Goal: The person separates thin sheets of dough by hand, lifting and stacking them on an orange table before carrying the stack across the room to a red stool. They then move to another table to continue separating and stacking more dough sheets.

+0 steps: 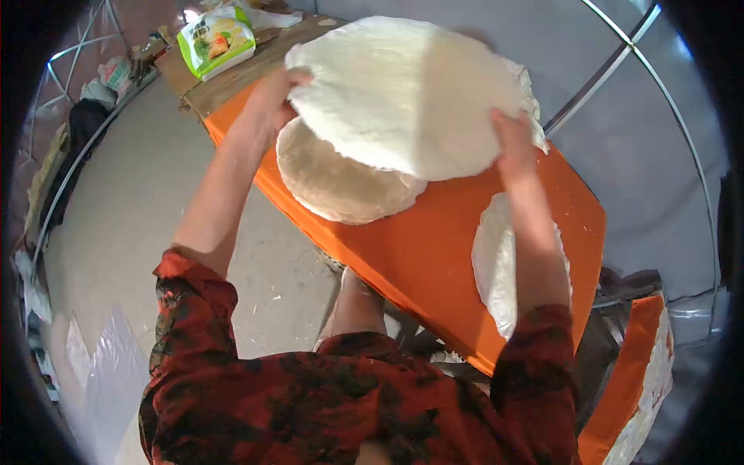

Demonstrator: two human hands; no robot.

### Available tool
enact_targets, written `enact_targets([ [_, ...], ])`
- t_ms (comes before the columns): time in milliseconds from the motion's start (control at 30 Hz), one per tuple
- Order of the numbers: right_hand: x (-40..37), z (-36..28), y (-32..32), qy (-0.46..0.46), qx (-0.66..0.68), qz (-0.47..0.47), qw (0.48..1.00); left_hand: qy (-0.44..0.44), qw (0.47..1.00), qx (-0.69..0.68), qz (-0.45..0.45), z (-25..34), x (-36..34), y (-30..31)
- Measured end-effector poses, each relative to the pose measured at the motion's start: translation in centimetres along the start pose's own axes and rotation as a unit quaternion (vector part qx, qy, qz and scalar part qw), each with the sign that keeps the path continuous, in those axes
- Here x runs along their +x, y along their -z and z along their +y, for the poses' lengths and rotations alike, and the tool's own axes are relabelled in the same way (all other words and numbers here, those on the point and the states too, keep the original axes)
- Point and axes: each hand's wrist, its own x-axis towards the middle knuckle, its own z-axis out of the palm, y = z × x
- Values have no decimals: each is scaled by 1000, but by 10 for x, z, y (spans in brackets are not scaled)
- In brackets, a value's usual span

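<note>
A large round white sheet [372, 85] is held up between my two hands over the orange-covered table [403, 240]. My left hand [288, 97] grips its left edge, fingers partly hidden by it. At the lower right edge, my right hand [513, 139] holds on, slightly blurred. Below the sheet on the left lies another round pale piece [345, 182], partly covered from view. A third white piece [496, 263] rests on the table at the right, partly hidden under my right forearm. Behind the held sheet, a further ragged white edge [527, 89] shows.
A green and white package [217, 43] stands on a wooden board [271, 50] at the table's far left. Metal poles [593, 81] cross before the grey wall at the right. Clear plastic [116, 380] lies on the floor, lower left. Another orange-covered surface [624, 387] is at lower right.
</note>
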Motion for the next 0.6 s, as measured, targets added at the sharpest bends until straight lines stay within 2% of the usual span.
enact_targets([
  [100, 6, 102, -42, -81, -43, -13, 996, 32, 996, 20, 86, -48, 1, 51],
  [167, 0, 188, -51, -127, -156, -1, 980, 89, 991, 72, 64, -142, 41, 144],
  [267, -12, 206, -49, -148, -104, -5, 983, 63, 983, 141, 104, -143, -1, 120],
  [367, -14, 170, -52, -185, -159, -47, 969, 52, 964, 213, 151, -147, -4, 123],
  [433, -12, 162, -56, -174, -229, -60, 956, 27, 928, 328, 177, -156, 13, 140],
  [467, -10, 157, -58, -164, -263, -63, 949, 8, 905, 383, 187, -151, 19, 133],
  [500, -13, 155, -60, -94, -337, -23, 937, -76, 826, 514, 220, -145, 22, 126],
  [533, -23, 158, -63, -26, -406, 19, 913, -161, 719, 629, 248, -125, 8, 107],
  [567, -31, 163, -66, 36, -472, 64, 879, -243, 590, 721, 269, -115, -1, 93],
  [600, -34, 170, -67, 100, -480, 49, 870, -256, 598, 732, 201, -117, 4, 96],
])
